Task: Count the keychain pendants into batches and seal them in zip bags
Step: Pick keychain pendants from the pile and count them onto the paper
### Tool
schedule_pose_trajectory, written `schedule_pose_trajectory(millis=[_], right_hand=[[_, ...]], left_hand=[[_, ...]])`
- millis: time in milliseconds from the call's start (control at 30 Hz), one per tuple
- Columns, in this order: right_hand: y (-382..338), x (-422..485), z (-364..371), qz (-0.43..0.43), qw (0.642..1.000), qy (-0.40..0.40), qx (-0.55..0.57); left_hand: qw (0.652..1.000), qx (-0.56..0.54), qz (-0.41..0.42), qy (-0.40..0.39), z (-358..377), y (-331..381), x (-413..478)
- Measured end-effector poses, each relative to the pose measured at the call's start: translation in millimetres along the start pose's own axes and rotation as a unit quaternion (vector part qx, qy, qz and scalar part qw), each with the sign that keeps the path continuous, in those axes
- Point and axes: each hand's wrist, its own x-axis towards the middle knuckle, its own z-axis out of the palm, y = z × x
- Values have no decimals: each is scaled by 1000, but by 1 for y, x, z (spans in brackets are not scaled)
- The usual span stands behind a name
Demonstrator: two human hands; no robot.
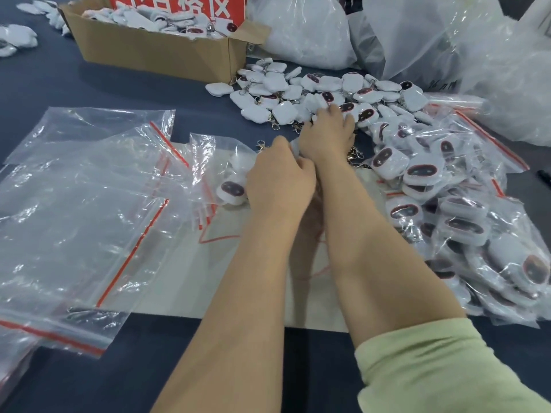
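Keychain pendants are lying in a loose heap toward the far right of the worktop, and the counting step is under way. The right grip is reaching into the heap's near edge, fingers spread and touching pendants, not visibly clasping any. The left grip is clenched on the mouth of a zip bag that is already holding pendants. Next, likely, raking a few pendants back into that bag.

You are working at a dark blue-grey surface that fills the frame. A pale sheet lies on it at centre (flat, partly covered). Soft, even light glints off the white sacks at upper right.
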Motion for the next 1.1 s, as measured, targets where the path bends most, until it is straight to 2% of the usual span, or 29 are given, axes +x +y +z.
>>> schedule_pose_trajectory(millis=[100, 167, 233, 300, 367, 533, 633, 867, 967, 1100], right_hand=[[-1, -6, -4, -14, 987, 107, 122], [-5, -13, -12, 16, 946, 143, 290], [-9, -19, -22, 75, 881, 143, 445], [-8, -22, -30, 126, 824, 114, 540], [-5, -28, -34, 147, 798, 73, 580], [9, -49, -31, 126, 811, 2, 572], [11, -59, -25, 118, 769, -34, 628], [19, -61, -23, 130, 714, -36, 687], [19, -61, -22, 111, 722, -55, 680], [19, -62, -21, 86, 764, -56, 637]], left_hand=[[1000, -10, 1, 3, 0, 0, 0], [1000, -12, 1, 6, 0, 0, 0], [1000, -16, 1, 7, 0, 0, 0], [1000, -23, 5, 7, 0, 0, -1], [1000, -30, 5, 8, -1, 1, -1], [1000, -29, 5, 7, -1, 2, -1], [1000, -27, 9, 10, 0, 2, 1], [999, -28, 14, 17, 1, 2, 0], [999, -33, 15, 14, 0, 2, 0], [999, -38, 13, 9, 0, 3, -1]])
